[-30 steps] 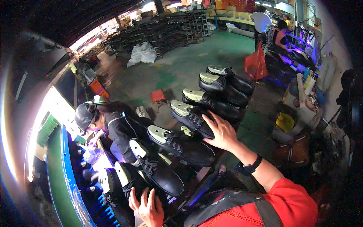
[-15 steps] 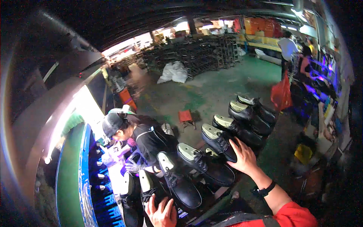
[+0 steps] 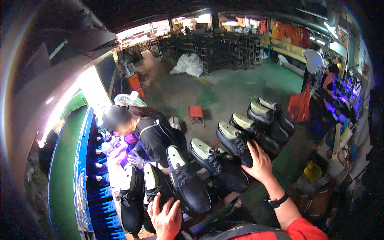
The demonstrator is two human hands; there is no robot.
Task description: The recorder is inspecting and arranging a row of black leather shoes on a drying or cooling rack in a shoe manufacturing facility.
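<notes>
Several black lace-up shoes with pale lasts stand in a slanting row in front of me. My left hand rests on the toe end of one black shoe near the row's left end, its fingers spread. Farther right, my right hand cups the toe of another black shoe, thumb on one side and fingers on the other. Between my hands stand two more shoes, a nearer black shoe and a farther black shoe. My left hand partly hides the shoe beneath it.
At the left runs a green conveyor belt with a blue rack beside it. A co-worker in black leans over a brightly lit spot there, a gloved hand near the shoes. Beyond are a red stool, white sacks and dark racks.
My view has shifted slightly, so the shoes sit a little differently in it. Both hands stay at the same shoes. The co-worker's head and gloved hand have shifted a little.
</notes>
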